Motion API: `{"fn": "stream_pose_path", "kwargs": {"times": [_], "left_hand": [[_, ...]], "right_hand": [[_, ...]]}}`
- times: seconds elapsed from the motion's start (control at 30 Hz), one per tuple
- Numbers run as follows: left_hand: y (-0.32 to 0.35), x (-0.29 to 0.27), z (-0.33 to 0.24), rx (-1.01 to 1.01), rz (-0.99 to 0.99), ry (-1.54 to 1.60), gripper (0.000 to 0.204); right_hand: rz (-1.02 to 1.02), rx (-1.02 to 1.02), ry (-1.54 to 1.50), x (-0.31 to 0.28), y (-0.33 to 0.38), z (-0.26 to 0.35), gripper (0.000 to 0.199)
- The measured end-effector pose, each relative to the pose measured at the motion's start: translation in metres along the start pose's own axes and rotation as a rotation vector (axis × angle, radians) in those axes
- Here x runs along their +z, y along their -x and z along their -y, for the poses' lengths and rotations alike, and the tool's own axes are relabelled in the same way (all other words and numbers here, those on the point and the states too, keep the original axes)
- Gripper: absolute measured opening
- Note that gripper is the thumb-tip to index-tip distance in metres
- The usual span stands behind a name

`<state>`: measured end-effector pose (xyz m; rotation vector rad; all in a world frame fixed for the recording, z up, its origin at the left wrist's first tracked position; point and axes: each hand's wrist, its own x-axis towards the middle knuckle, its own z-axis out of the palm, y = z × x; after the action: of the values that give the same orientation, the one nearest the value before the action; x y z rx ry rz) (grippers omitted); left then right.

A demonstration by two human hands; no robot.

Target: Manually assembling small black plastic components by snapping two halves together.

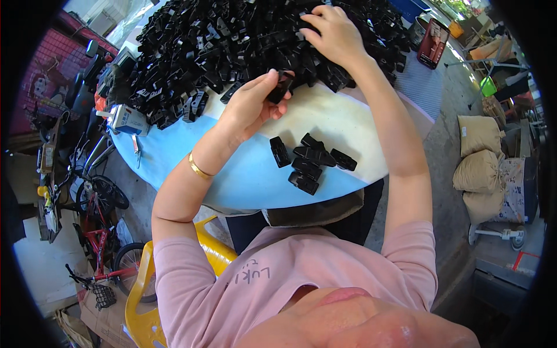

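Observation:
A heap of small black plastic pieces, clip-like in shape, covers the far half of the table. My left hand, with a gold bangle on its wrist, pinches one black plastic piece between thumb and fingers at the heap's near edge. Over the heap's far right part, my right hand reaches down with fingers apart, its fingertips at the pieces; nothing shows in its grasp. Closer to me, several loose black pieces lie in a small group on the cloth.
A blue and cream cloth covers the table. On its left are a small box and a small metal tool. A dark red tin stands at the far right. Beyond are a yellow chair, a red bicycle and stacked sacks.

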<state>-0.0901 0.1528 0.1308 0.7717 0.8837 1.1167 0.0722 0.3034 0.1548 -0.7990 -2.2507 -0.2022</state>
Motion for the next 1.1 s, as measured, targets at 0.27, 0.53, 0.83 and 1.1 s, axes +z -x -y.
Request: {"fn": "stream_pose_path", "kwargs": {"times": [0.27,0.53,0.83,1.1], "left_hand": [[-0.002,-0.004,-0.004,-0.051,-0.016,0.204,0.035],[-0.003,-0.013,-0.007,-0.017,0.128,0.237,0.035],[0.001,-0.004,-0.012,-0.152,0.100,0.028,0.036],[0.008,0.004,-0.013,-0.155,0.082,-0.064,0.042]], "right_hand": [[0.116,0.037,-0.032,0.005,-0.008,0.003,0.032],[0.007,-0.033,-0.759,-0.028,0.038,0.047,0.027],[0.010,-0.384,-0.625,-0.027,0.054,0.050,0.029],[0.049,-0.321,-0.545,-0.034,0.065,0.059,0.056]]}}
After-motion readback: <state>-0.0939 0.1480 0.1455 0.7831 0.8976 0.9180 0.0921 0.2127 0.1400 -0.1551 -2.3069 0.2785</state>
